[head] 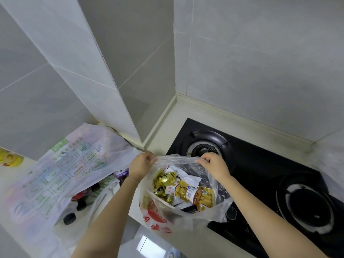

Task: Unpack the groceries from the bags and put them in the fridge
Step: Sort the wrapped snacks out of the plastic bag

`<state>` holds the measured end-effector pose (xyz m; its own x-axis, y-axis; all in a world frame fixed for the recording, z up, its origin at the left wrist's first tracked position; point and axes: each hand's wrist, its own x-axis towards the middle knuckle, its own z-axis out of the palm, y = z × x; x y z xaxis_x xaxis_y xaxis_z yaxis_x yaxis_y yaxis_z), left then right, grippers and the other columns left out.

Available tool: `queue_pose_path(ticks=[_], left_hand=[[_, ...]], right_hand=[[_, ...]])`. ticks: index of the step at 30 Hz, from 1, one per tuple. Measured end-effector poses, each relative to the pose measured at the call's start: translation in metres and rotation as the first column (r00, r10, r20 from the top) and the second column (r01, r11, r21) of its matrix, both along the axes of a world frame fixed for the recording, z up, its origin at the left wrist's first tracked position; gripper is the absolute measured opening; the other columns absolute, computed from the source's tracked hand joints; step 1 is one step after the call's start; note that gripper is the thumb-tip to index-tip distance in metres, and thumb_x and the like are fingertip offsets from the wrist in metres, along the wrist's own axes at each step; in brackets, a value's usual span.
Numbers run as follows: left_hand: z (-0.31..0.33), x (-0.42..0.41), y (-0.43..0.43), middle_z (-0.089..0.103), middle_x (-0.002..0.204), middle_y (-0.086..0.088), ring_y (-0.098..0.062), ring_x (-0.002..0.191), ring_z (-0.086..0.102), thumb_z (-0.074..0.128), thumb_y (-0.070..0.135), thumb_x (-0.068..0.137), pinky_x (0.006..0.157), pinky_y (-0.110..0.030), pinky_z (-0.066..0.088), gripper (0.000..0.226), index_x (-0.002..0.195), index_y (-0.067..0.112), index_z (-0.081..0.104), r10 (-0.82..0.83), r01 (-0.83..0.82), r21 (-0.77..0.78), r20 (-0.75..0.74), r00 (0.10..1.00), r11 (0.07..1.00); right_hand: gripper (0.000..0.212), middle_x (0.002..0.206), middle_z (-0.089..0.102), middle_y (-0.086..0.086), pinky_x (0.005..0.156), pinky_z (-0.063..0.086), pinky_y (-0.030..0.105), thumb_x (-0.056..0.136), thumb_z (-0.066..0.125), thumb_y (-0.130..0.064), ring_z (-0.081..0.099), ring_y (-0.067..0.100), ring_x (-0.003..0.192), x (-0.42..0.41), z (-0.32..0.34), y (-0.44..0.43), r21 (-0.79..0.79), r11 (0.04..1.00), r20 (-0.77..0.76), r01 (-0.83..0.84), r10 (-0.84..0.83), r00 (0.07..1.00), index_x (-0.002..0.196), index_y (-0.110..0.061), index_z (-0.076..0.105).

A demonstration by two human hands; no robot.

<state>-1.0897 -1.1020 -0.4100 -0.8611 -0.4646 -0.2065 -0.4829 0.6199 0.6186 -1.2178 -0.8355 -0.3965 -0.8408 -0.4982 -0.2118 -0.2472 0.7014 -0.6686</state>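
A clear plastic bag with red print [158, 218] stands open at the counter's front edge, partly over the stove. My left hand [141, 164] pinches the far left of its rim, and my right hand [214, 165] pinches the far right, holding the mouth spread. Inside lie several gold-wrapped snack packets [165, 180], white packets and a small jar with a brown lid [194, 196]. To the left a larger white bag with green print [61, 174] slumps on the counter; dark-capped bottles [69, 218] and a purple packet [122, 174] show at its mouth. No fridge is in view.
A black two-burner gas stove [260, 174] fills the counter on the right, with one burner just behind the clear bag. Grey tiled walls meet in a corner behind. A yellow object [10, 158] sits at the far left edge. White floor shows below the counter edge.
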Motion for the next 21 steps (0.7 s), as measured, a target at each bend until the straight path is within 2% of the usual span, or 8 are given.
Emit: queue_pose_path(ticks=[2,6,9,11,13,17,19,21], left_hand=[[0.003,0.005,-0.002,0.07,0.089,0.009,-0.015,0.088,0.064,0.065,0.035,0.089,0.076,-0.027,0.049,0.011,0.087,0.024,0.068,0.043,-0.04,0.093,-0.027,0.999,0.995],[0.019,0.014,0.0,0.066,0.107,0.011,-0.011,0.099,0.06,0.068,0.041,0.087,0.085,-0.028,0.049,0.027,0.108,0.026,0.065,0.004,0.005,0.099,-0.096,0.995,0.995],[0.031,0.021,0.006,0.062,0.122,0.006,-0.011,0.11,0.056,0.067,0.048,0.086,0.093,-0.031,0.047,0.051,0.129,0.022,0.056,-0.153,0.126,-0.145,-0.199,0.968,0.981],[0.038,0.022,0.012,0.06,0.128,0.0,-0.019,0.117,0.054,0.06,0.054,0.087,0.099,-0.039,0.044,0.054,0.128,0.019,0.058,-0.335,0.193,-0.42,-0.296,0.894,0.886],[0.045,0.021,0.023,0.061,0.126,-0.004,-0.024,0.12,0.051,0.054,0.053,0.09,0.103,-0.041,0.038,0.048,0.12,0.017,0.063,-0.492,0.236,-0.579,-0.335,0.804,0.78],[0.045,0.024,0.054,0.068,0.117,-0.001,-0.026,0.12,0.056,0.058,0.034,0.088,0.109,-0.039,0.029,0.029,0.107,0.017,0.071,-0.635,0.435,-0.548,-0.247,0.731,0.714],[0.038,0.029,0.064,0.066,0.122,-0.001,-0.025,0.127,0.051,0.063,0.029,0.089,0.113,-0.038,0.021,0.026,0.11,0.017,0.07,-0.613,0.517,-0.43,-0.118,0.781,0.74],[0.031,0.035,0.066,0.062,0.128,0.003,-0.022,0.133,0.043,0.058,0.042,0.092,0.115,-0.037,0.018,0.036,0.119,0.02,0.066,-0.552,0.523,-0.365,0.028,0.833,0.77]], right_hand=[[0.021,0.08,0.061,-0.012,0.065,0.044,0.022,0.086,0.067,-0.042,0.057,0.005,0.073,0.003,0.003,0.0,0.001,1.0,0.017,-0.005,0.005,1.0,0.088,-0.022,0.069],[0.049,0.116,0.06,-0.004,0.094,0.043,0.03,0.082,0.07,-0.049,0.054,0.015,0.11,0.009,0.015,-0.001,0.073,0.996,-0.129,-0.042,0.052,0.99,0.122,-0.023,0.061],[0.055,0.129,0.053,-0.002,0.103,0.027,0.029,0.082,0.071,-0.045,0.042,0.019,0.124,0.024,0.03,-0.006,0.046,0.994,-0.294,-0.099,0.108,0.95,0.131,-0.023,0.056],[0.052,0.127,0.052,-0.003,0.105,0.025,0.029,0.082,0.071,-0.042,0.04,0.019,0.124,0.039,0.035,-0.009,0.026,0.987,-0.38,-0.156,0.154,0.912,0.129,-0.023,0.058],[0.05,0.127,0.05,-0.004,0.108,0.029,0.035,0.083,0.07,-0.041,0.039,0.018,0.124,0.054,0.034,-0.009,0.044,0.978,-0.383,-0.203,0.204,0.901,0.128,-0.025,0.058],[0.048,0.128,0.048,-0.01,0.108,0.028,0.04,0.085,0.063,-0.05,0.037,0.016,0.125,0.08,0.021,-0.001,0.182,0.959,-0.322,-0.219,0.269,0.908,0.128,-0.031,0.056],[0.05,0.13,0.047,-0.011,0.11,0.024,0.04,0.084,0.062,-0.054,0.035,0.015,0.127,0.09,0.015,0.005,0.227,0.947,-0.266,-0.226,0.284,0.921,0.129,-0.032,0.055],[0.055,0.136,0.043,-0.01,0.113,0.019,0.039,0.084,0.063,-0.052,0.032,0.017,0.132,0.097,0.01,0.008,0.256,0.936,-0.205,-0.241,0.296,0.933,0.133,-0.031,0.051]])
